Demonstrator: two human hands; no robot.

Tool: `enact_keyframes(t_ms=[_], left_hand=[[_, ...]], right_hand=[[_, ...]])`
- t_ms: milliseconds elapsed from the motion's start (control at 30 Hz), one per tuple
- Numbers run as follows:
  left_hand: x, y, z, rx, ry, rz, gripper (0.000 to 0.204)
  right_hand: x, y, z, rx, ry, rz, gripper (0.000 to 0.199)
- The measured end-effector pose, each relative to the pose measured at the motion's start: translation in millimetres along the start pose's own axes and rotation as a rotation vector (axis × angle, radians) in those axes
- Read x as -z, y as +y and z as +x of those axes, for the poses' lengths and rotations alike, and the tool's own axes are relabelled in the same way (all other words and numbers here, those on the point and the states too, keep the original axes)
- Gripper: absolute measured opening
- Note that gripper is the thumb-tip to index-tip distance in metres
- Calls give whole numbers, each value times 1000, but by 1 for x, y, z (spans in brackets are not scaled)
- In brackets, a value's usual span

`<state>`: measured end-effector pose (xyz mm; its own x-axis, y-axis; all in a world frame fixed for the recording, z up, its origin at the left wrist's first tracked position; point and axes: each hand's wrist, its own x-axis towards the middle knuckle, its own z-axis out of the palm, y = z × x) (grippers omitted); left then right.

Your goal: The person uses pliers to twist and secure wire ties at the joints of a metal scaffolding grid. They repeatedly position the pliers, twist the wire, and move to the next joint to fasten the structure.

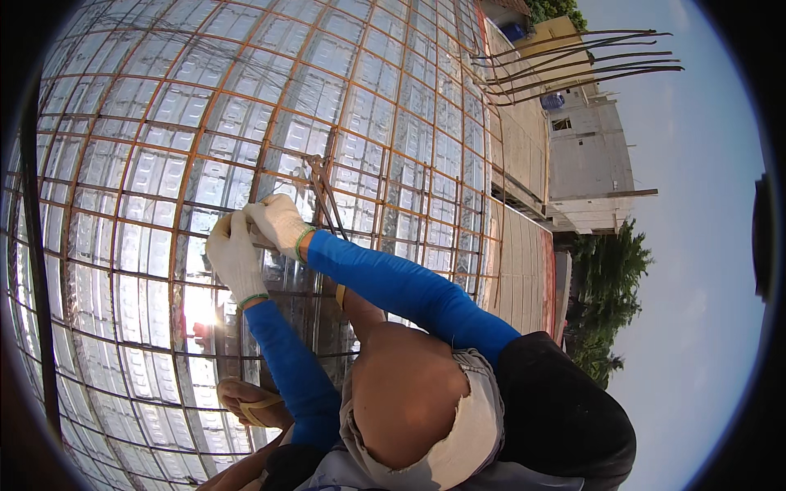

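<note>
My left hand (233,258), in a white knitted glove with a green cuff, is closed, its fingertips bent down at a rusty rebar grid (194,155). Touching it on the right is my right hand (279,221), in a matching glove, with its fingers pinched together over the same bars. Whatever the fingertips hold is hidden or too small to name. Just beyond the right hand, rusty pincers (320,176) rest on the grid, their long handles pointing back toward my right forearm. Blue sleeves cover both forearms.
Shiny ribbed metal decking (155,270) lies beneath the bars. My bare knee (409,393) and sandalled foot (250,401) are close to the hands. Loose thin wires (237,53) lie at the far left. Bent rebar ends (589,65) jut out at the upper right, near a grey building (591,164).
</note>
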<state>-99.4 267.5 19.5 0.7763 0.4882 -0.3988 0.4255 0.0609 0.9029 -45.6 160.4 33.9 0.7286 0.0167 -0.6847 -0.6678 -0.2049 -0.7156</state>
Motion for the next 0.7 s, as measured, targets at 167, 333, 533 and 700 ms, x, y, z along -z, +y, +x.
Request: enact_keyframes(t_ms=[167,333,533,700], left_hand=[[7,9,2,41,-5,21,44],[10,23,-3,90,-2,7,43],[0,17,-4,80,6,-12,40],[-15,30,-13,53,8,-33,43]], right_hand=[[10,-8,-1,-2,-33,-231,33],[59,-4,-20,199,89,-483,32],[151,8,-72,264,592,-1117,49],[163,60,-70,193,418,-1027,63]])
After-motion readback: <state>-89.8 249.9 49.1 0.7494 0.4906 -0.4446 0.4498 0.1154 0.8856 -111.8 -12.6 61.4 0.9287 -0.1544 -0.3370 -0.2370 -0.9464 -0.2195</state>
